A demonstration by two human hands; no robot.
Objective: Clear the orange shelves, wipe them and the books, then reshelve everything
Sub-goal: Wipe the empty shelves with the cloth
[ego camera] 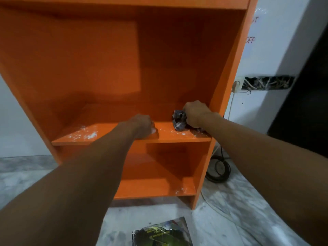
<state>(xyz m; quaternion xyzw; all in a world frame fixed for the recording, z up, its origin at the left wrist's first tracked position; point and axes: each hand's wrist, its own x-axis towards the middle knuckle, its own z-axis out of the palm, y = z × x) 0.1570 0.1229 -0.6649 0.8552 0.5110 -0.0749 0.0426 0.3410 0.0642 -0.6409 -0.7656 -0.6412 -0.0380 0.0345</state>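
An orange bookcase [106, 59] stands on a marble floor [239, 219] against a white wall [276, 55]. Both of a person's arms reach to its middle shelf [168, 134]. The right hand [195, 113], fingers curled, grips a crumpled dark cloth [179, 120] pressed onto the shelf's right end, near the side panel. The left hand [143, 126] rests at the shelf's front edge, back to the camera, so its grasp cannot be made out. A glossy book [163, 233] lies on the floor before the unit. White dust [87, 134] speckles the middle shelf; a little marks the lower shelf [150, 188]
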